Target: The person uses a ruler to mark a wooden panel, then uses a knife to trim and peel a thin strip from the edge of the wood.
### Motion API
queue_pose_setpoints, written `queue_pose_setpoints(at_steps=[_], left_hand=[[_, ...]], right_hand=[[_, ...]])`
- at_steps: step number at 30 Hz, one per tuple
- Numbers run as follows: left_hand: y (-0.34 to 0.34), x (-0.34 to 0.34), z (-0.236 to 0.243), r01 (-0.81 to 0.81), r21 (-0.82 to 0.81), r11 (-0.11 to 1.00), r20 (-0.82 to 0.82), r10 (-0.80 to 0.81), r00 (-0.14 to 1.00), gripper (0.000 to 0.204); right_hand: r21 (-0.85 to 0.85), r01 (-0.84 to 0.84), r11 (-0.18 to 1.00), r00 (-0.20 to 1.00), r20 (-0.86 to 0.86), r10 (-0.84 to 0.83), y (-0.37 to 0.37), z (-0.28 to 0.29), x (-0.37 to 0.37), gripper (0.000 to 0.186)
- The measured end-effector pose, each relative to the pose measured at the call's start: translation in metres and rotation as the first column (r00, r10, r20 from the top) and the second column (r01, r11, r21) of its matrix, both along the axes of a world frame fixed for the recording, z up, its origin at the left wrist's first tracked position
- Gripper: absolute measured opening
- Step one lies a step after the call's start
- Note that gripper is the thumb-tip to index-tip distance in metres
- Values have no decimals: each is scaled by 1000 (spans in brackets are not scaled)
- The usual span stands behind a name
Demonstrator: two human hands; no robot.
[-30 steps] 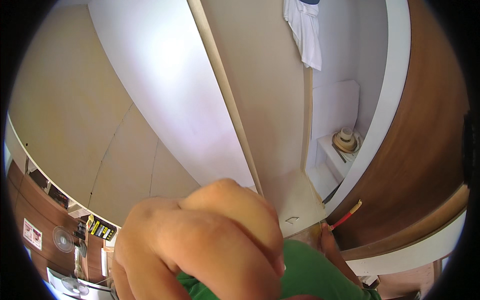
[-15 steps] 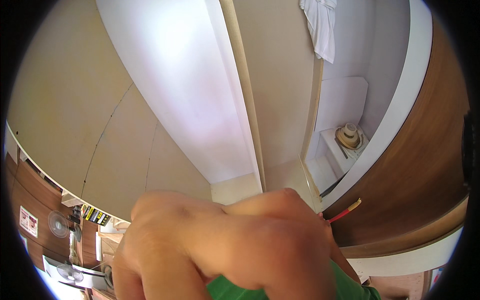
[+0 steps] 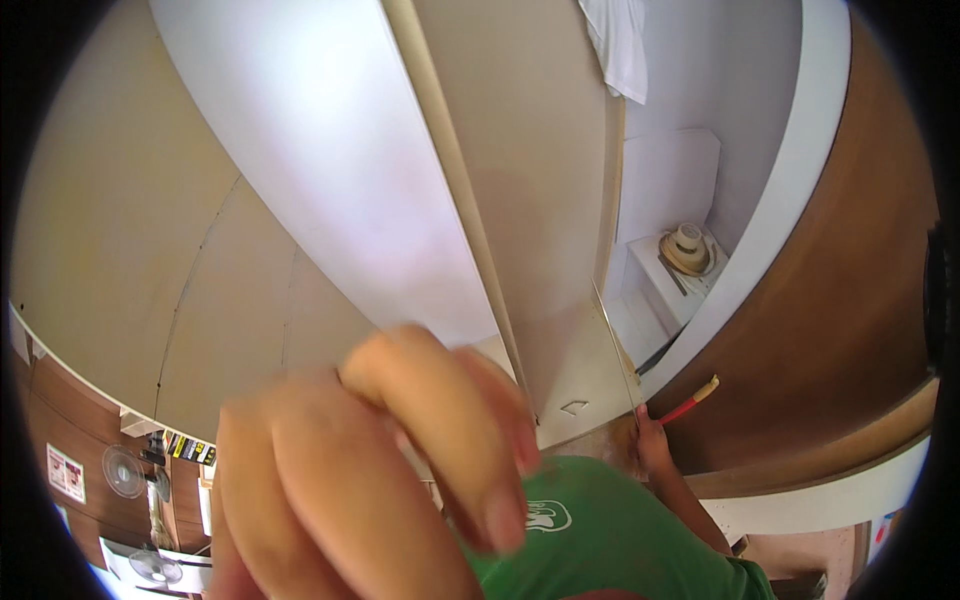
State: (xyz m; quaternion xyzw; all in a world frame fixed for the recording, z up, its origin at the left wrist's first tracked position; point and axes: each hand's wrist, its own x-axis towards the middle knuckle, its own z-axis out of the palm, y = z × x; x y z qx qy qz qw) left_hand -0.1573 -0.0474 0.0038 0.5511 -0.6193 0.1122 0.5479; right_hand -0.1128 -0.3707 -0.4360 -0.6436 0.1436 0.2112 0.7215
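Observation:
My left hand [image 3: 360,480] fills the lower foreground close to the camera, blurred, its fingers curled; whatever is inside them is hidden. Lower right, my right hand [image 3: 650,440] is closed on a red-handled tool [image 3: 680,410] with a pale tip, beside the brown wooden panel [image 3: 800,340]. A long thin strip [image 3: 612,330] rises from about that hand along the beige board [image 3: 540,250]; I cannot tell if it is held too. A small metal handle [image 3: 574,407] sits on the beige surface to the left of that hand. My green shirt [image 3: 600,530] shows below.
A white panel [image 3: 310,150] and a cracked beige board [image 3: 110,230] are at left. At upper right, a niche holds a white cloth [image 3: 615,45] and pale round items on a white ledge [image 3: 688,250]. Two fans [image 3: 125,472] and a poster [image 3: 66,470] are at lower left.
Over the last half second my left hand has drawn leftward and its curled fingers have loosened, uncovering more green shirt and more of my right hand. The whole view has shifted slightly.

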Motion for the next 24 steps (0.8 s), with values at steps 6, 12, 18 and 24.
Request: queue_pose_setpoints(at_steps=[6, 12, 18, 24], left_hand=[[-18, 36, -79, -310, 65, 949, -234, 316, 919, 40], [-43, 38, -191, -422, 115, 899, -645, 390, 657, 34], [-53, 31, -226, -415, 262, 871, -655, 476, 587, 50], [-54, 28, -246, -472, 322, 821, -688, 545, 480, 43]], right_hand=[[111, -39, 993, 998, 48, 34, 13, 18, 7, 60], [287, -145, 947, 972, 220, 82, 24, 51, 1, 58], [158, -240, 958, 938, 294, 187, 27, 55, -3, 57], [-71, -321, 944, 890, 319, 326, 32, 71, -9, 55]])
